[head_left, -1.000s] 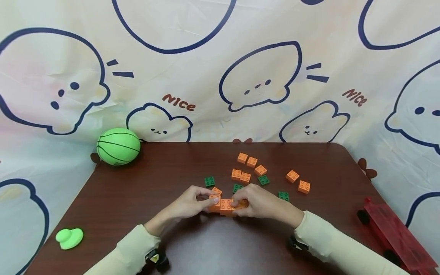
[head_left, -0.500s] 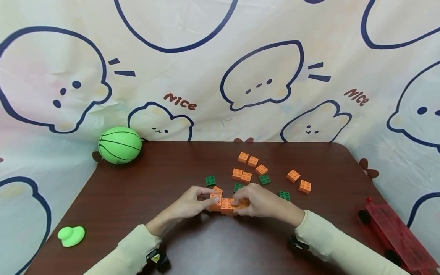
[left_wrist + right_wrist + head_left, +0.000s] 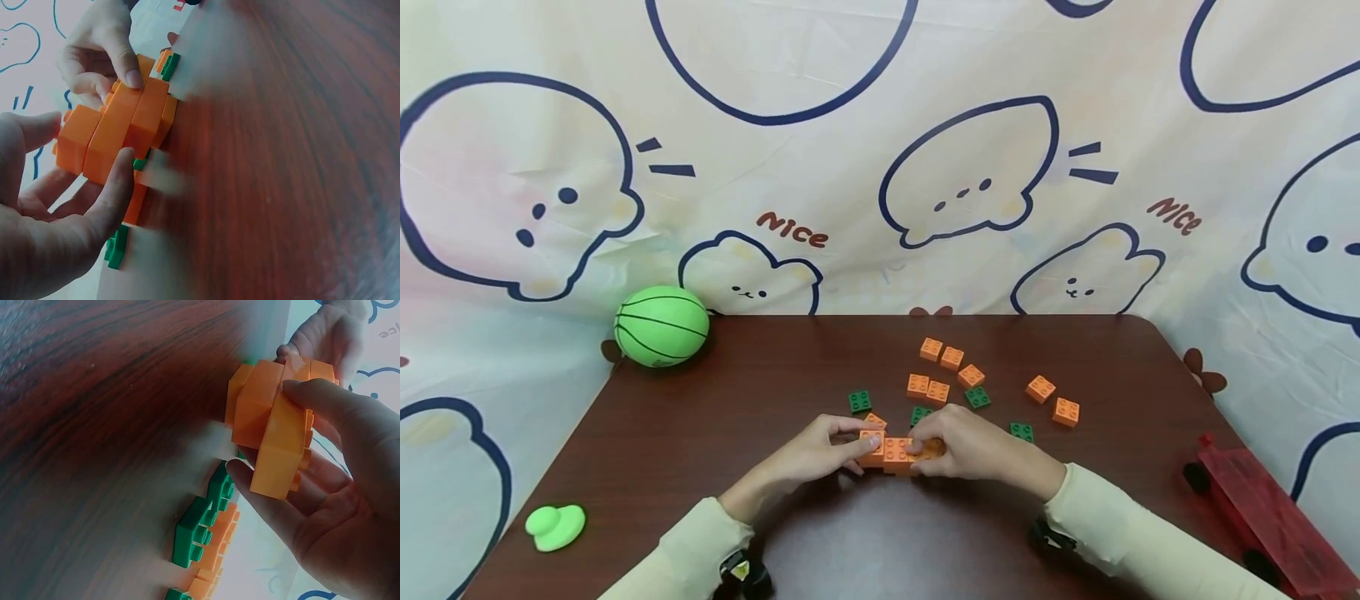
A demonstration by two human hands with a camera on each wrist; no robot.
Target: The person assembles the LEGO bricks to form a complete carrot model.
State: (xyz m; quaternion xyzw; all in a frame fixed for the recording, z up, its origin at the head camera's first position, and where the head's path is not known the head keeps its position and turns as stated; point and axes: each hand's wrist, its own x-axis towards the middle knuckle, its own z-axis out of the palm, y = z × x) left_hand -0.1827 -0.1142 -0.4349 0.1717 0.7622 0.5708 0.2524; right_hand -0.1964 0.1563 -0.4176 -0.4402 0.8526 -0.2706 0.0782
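Both hands are at work on one piece: a stepped assembly of orange plastic studded bricks [image 3: 897, 452], spanning the gap between the two grips, studs facing up. Left hand [image 3: 820, 450]: narrow grip, thumb and fingers about the assembly's left end, where one brick sits a level higher. Right hand [image 3: 962, 442]: pinches the right end between thumb and fingers. Cannot tell whether the assembly's underside touches the dark brown wood-grain table [image 3: 880, 550].

Surroundings, relative to the grip: a loose orange studded brick [image 3: 875, 422] lies just beyond the left fingers, with a square green studded brick [image 3: 859, 402] past it. Another green studded brick [image 3: 921, 414] shows just beyond the right fingers; more orange and green bricks are scattered farther out. Well left of the grip: a bright green ball with black lines [image 3: 662, 326]. Well right: a translucent red toy vehicle with black wheels [image 3: 1273, 517].
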